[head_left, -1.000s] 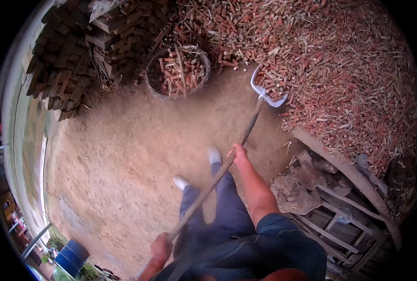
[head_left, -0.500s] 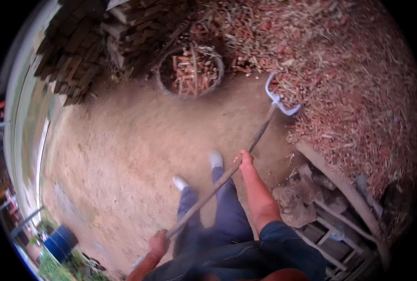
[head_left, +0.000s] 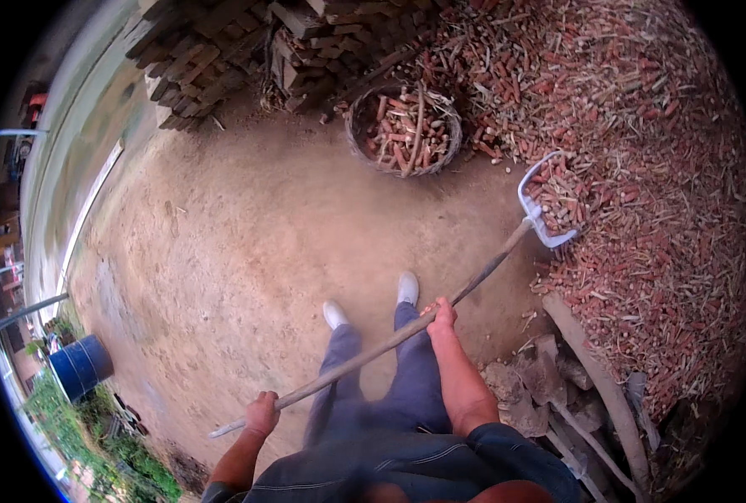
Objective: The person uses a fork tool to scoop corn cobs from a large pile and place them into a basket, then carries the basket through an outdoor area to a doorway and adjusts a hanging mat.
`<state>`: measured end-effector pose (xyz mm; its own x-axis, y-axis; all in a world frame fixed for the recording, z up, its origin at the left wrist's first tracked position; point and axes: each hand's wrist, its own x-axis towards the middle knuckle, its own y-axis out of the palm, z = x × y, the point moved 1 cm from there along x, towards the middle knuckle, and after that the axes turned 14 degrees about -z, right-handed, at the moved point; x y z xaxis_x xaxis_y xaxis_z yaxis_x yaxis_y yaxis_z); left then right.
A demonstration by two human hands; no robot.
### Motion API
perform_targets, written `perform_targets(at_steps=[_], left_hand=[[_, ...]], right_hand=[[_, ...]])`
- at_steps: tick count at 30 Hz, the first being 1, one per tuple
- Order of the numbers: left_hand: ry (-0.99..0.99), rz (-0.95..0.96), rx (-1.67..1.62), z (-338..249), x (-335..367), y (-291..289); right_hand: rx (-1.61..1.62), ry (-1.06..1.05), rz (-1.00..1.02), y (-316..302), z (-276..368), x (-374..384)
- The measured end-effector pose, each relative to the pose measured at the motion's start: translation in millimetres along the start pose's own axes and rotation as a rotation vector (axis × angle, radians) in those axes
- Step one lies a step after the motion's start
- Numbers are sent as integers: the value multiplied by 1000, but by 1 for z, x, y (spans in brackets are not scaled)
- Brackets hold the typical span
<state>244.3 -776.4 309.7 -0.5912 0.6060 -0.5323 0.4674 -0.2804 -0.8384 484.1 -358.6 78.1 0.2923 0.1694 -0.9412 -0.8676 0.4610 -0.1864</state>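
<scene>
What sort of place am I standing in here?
Probably a farmyard or rural storage spot: a big heap of what look like corncobs lies to the right, a filled basket stands beside it, and the ground is bare dirt.

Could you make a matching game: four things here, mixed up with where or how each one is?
1 Woven basket
2 Barrel
3 Left hand
4 Scoop head

A Blue, at lower left
B Pale, at the corncob pile
C Round, with arched handle
D Around the wooden pole, near its free end

Pairs: 1-C, 2-A, 3-D, 4-B
</scene>
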Motion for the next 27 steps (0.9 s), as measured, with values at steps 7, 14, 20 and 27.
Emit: perform_targets(at_steps=[7, 14, 20, 27], left_hand=[[-75, 71, -133, 62, -49, 2], [-170, 258, -330, 136, -111, -9], [-287, 129, -392, 188, -180, -27], [-471, -251, -266, 229, -251, -48]], right_hand=[[-80, -35, 41, 11, -43, -62], [-142, -48, 172, 28, -103, -134], [-223, 10, 289, 50, -171, -222], [-268, 157, 545, 74, -253, -295]])
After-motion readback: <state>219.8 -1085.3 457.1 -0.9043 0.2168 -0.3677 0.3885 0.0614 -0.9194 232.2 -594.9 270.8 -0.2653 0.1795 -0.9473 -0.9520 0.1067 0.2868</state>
